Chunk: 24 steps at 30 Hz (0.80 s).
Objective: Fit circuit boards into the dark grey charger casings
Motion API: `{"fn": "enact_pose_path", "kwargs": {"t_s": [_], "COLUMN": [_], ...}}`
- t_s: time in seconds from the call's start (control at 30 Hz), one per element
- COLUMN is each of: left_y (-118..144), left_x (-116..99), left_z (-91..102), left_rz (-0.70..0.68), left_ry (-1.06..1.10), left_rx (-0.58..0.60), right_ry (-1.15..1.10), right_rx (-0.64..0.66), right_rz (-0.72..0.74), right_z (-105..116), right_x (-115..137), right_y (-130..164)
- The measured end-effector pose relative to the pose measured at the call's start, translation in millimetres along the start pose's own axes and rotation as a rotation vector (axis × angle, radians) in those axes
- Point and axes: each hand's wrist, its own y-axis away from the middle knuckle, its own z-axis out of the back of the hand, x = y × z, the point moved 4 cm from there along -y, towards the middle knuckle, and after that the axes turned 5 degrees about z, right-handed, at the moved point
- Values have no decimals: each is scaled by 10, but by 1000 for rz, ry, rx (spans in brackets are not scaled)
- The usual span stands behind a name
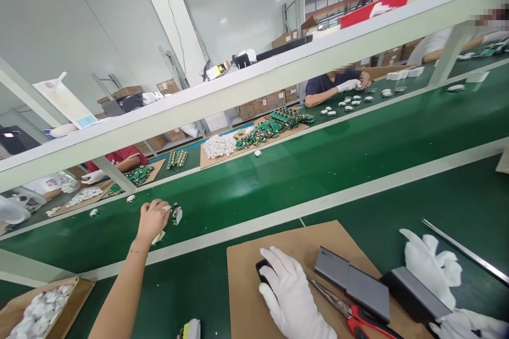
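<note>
My bare left hand (154,218) reaches over the green belt with its fingers pinched at a small white part with circuitry (177,215). The exact grip is partly hidden by the fingers. Just below that hand, another small white and yellow part (158,238) lies on the belt. My right hand (284,288), in a white glove, is wrapped over a dark casing (262,271) on a sheet of cardboard (246,307), and the glove covers most of it. To its right are long-nose pliers with red handles (353,313) and grey rectangular casings (352,282).
White gloves (431,265) and a metal strip (469,251) lie on the right. A box of white pieces (43,310) stands at lower left. Across the belt (318,164) are piled circuit boards (274,127) and co-workers. A shelf beam (246,87) crosses above.
</note>
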Motion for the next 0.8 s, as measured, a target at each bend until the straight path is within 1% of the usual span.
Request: {"fn": "enact_pose_path", "kwargs": {"t_s": [0.07,0.13,0.23,0.3,0.37,0.43,0.5,0.57,0.6,0.63,0.7,0.77,0.8], "left_y": [64,204,553,848,1169,1465,1693,1852,1911,1962,2048,2115,2141], "left_x": [-155,-350,-753,-1066,-1384,-1667,-1906,-2116,-2212,-2301,-2448,-2510,-2497], "left_z": [370,753,1241,1479,1671,1814,1913,1999,2047,2100,2224,2370,2438], "left_rz": [-135,-237,-382,-468,-598,-734,-854,-953,-995,-1035,-1107,-1112,-1070], "left_ry": [3,10,43,73,88,93,91,97,111,134,195,278,340], "left_rx": [-74,-152,-239,-284,-367,-425,-430,-436,-451,-470,-494,-519,-533], "right_ry": [-18,-29,-51,-100,-176,-259,-338,-404,-454,-552,-837,-1084,-1141], "right_rx": [-22,-42,-70,-78,-48,27,127,192,191,164,65,-23,-59], "right_rz": [1,9,52,18,-109,-280,-438,-546,-567,-574,-565,-576,-591], "right_z": [12,41,137,244,367,485,588,681,724,760,815,840,846], "right_x": [14,35,122,211,312,420,507,541,538,526,488,448,430], "right_y": [-2,-8,-7,13,52,109,176,239,264,287,339,410,450]}}
